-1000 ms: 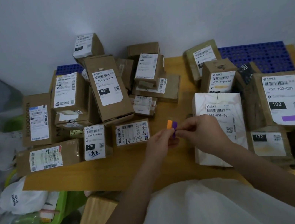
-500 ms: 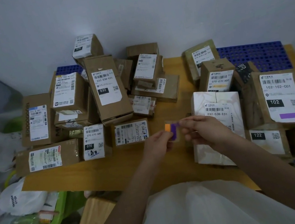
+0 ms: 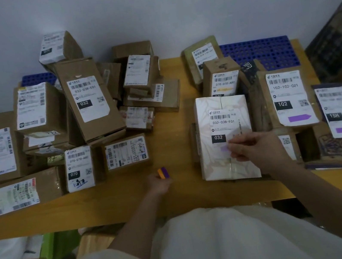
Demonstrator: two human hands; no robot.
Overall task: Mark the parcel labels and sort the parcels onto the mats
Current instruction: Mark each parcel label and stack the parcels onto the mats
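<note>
My right hand (image 3: 257,149) is over the white parcel (image 3: 229,160), fingertips pinched together on a purple flag (image 3: 225,148) and pressing it onto the label (image 3: 226,125) just under the black 032 block. I judge the flag is half down; the blur makes it hard to tell whether its tail is stuck yet. My left hand (image 3: 159,183) rests on the table (image 3: 173,133) to the left of the parcel, fingers curled round the sticky pad (image 3: 163,173), orange and purple, held clear of the wood.

The flag is thin film, nearly weightless and floppy, tacky on one face only. I'd grip it at the very tip so the glue side stays free, then smooth it flat with a fingertip. It could curl back on itself or cling to my finger.

The white parcel lies flat near the table's front edge, touching the brown boxes behind it and to its right. It looks paper-wrapped and taped, fairly stiff, probably light. I'd take it by its long sides, since the wrap may be slick and could crease if pinched at a corner.

Two labels further right already carry purple arrows. The blue mat (image 3: 265,52) shows behind the right-hand group, another (image 3: 37,79) behind the left heap
</note>
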